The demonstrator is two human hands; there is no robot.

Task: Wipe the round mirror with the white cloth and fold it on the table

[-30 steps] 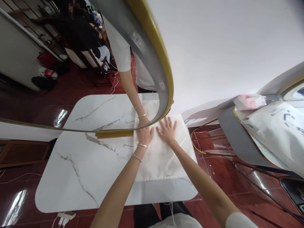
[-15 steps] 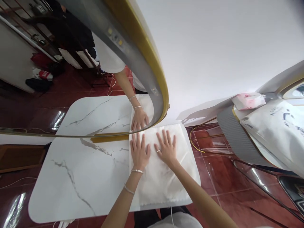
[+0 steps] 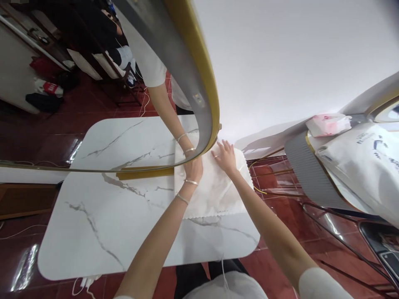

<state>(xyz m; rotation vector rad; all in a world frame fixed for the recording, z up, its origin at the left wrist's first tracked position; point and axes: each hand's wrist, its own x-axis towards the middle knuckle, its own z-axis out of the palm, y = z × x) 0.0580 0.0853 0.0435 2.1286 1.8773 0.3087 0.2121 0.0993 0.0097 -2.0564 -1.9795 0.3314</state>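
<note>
A white cloth (image 3: 215, 197) with a scalloped edge lies on the right part of a white marble-patterned table (image 3: 102, 224), a few wrinkles in it. My left hand (image 3: 193, 171), with two bracelets at the wrist, is at the cloth's far left part, right against the mirror's lower edge; its fingers are hidden and blend with the reflection. On the cloth's far edge near the wall rests my right hand (image 3: 225, 158), its fingers stretched out and apart, a ring on one of them.
A large gold-rimmed mirror (image 3: 209, 83) leans over the table's far side, reflecting my arm and another person. To the right stand a grey ribbed table (image 3: 307, 170) with a white bag (image 3: 370, 158) and a tissue pack (image 3: 328, 124), and a metal-framed chair (image 3: 330, 232).
Both hands have moved away from me toward the wall, and the cloth has slid with them. Its near edge has left the table's front, baring the marble surface there.
</note>
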